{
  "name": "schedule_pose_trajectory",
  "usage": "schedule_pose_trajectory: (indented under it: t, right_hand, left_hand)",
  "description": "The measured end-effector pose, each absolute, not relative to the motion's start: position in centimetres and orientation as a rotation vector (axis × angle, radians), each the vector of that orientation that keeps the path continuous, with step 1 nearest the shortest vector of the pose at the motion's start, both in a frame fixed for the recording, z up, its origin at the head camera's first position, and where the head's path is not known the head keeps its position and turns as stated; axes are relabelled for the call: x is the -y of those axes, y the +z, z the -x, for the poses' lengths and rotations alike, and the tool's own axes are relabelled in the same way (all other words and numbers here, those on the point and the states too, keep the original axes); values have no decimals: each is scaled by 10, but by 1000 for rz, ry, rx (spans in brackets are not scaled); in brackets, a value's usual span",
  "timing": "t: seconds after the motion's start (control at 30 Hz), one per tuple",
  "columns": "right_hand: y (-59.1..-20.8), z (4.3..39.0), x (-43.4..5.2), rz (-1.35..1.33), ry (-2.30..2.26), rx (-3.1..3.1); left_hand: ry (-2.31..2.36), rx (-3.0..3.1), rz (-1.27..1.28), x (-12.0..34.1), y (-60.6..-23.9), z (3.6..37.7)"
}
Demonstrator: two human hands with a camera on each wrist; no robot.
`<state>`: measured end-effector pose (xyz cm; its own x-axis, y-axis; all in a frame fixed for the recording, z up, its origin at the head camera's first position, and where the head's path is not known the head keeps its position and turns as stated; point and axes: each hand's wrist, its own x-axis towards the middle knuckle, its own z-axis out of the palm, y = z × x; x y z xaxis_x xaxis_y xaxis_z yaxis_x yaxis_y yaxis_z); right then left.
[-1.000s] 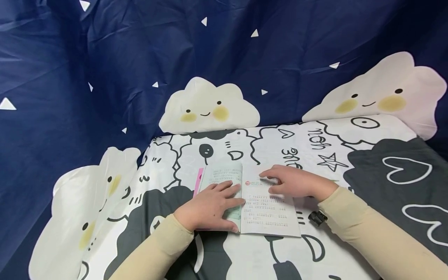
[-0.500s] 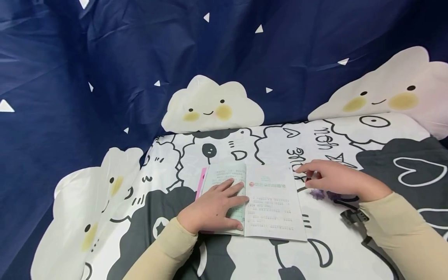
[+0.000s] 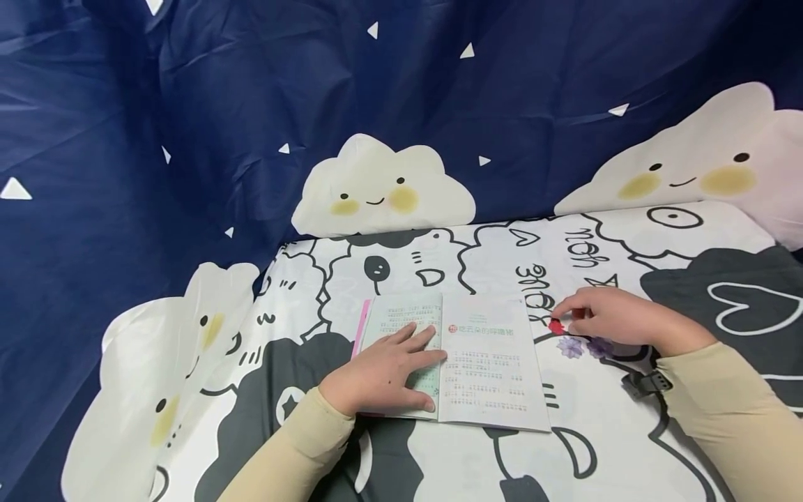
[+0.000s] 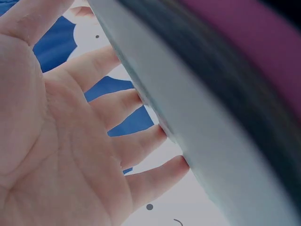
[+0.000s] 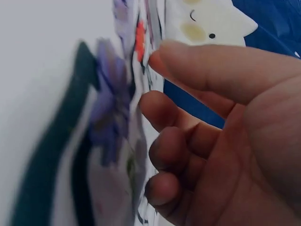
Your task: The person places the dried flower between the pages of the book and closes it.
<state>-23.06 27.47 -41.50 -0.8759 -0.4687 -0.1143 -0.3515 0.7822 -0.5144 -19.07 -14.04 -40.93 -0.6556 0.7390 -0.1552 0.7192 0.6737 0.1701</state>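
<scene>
An open book (image 3: 492,380) with printed text lies on the patterned sheet. My left hand (image 3: 385,373) rests on its left page, fingers spread; in the left wrist view those fingertips touch the page edge-on. Right of the book, my right hand (image 3: 621,321) is low over the sheet, index finger and thumb apart at a small red flower-like piece (image 3: 555,326). In the right wrist view the red piece (image 5: 140,40) lies just beyond the fingertips. Two purple flowers (image 3: 571,347) lie below that hand, one partly in its shadow.
A pink edge (image 3: 362,326) shows beneath the book's left side. Cloud-shaped cushions or prints (image 3: 385,188) stand along the dark blue curtain (image 3: 401,77) behind. A small black device (image 3: 646,383) sits at my right wrist.
My right hand has left the book's right page and moved right to the red piece, uncovering the text. The purple flowers have come into view. My left hand has stayed on the page.
</scene>
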Motion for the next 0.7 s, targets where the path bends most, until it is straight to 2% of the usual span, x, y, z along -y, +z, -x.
schedule_pose_trajectory:
  t: [0.7]
  right_hand:
    - [-421, 235, -265, 739, -650, -2787]
  left_hand:
    - [162, -2651, -1172, 145, -415, 194]
